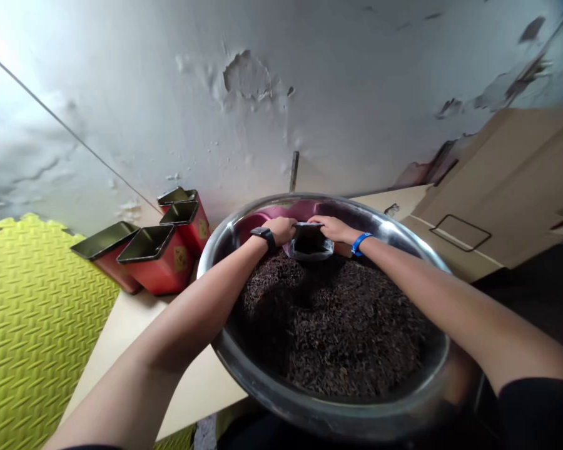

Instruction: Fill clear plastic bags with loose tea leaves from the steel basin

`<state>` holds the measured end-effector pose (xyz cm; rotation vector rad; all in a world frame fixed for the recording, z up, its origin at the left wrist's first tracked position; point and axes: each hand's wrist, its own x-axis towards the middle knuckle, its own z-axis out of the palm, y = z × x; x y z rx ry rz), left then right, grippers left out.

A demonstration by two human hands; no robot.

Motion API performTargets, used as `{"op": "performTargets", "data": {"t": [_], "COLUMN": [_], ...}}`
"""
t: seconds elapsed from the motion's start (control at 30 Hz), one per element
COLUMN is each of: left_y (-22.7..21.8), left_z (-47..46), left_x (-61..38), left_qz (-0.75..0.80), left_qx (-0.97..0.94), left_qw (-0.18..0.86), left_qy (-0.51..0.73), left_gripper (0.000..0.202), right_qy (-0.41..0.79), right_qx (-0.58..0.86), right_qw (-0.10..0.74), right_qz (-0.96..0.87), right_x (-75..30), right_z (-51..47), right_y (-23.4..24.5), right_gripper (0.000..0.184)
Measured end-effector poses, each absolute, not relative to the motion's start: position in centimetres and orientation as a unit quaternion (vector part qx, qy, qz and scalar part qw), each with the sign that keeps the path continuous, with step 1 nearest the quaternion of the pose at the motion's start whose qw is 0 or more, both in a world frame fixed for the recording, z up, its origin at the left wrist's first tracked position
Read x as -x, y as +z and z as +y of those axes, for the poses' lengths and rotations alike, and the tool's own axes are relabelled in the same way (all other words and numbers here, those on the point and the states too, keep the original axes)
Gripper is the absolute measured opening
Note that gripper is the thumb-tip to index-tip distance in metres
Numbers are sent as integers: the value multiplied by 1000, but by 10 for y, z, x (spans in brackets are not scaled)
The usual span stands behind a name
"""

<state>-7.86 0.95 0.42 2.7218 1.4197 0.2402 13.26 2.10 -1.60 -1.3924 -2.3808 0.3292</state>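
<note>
2 bare hands, the left (281, 230) and the right (334, 229), pinch either side of the upper rim of a silvery-lined bag (311, 255) over the far part of a stainless-steel basin (394, 230) bearing dark dried tea-like leaves (356, 334). An even grip, with the mouth wide and low, should best limit spills. Beside the basin stand 4 open-topped red tins (156, 270); their contents, like the bag's, are too dark to tell.

Both arms (192, 315) outstretched, converging — left grip (282, 230) and right grip (335, 229) near each other; both curled
</note>
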Motion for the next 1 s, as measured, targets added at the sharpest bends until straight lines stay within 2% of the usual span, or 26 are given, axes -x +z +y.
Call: {"op": "performTargets", "data": {"t": [0.33, 0.57, 0.8, 1.0], "left_y": [10, 5, 1, 0], "left_z": [13, 28, 21, 30], "left_x": [84, 92, 94, 91], "left_qz": [452, 438, 466, 476], "left_qx": [-888, -884, -854, -847], "left_qw": [53, 124, 185, 181], "left_qy": [72, 104, 140, 153], "left_gripper": [36, 38, 38, 38], "right_qy": [108, 70, 78, 52], "right_qx": [492, 498, 498, 512], "right_qw": [161, 135, 92, 116], "right_qz": [-849, -854, -859, -849], "right_x": [-131, -138, -141, -133], "right_z": [11, 3, -1, -12], "right_y": [-8, -6, 5, 19], "right_gripper": [45, 47, 34, 40]}}
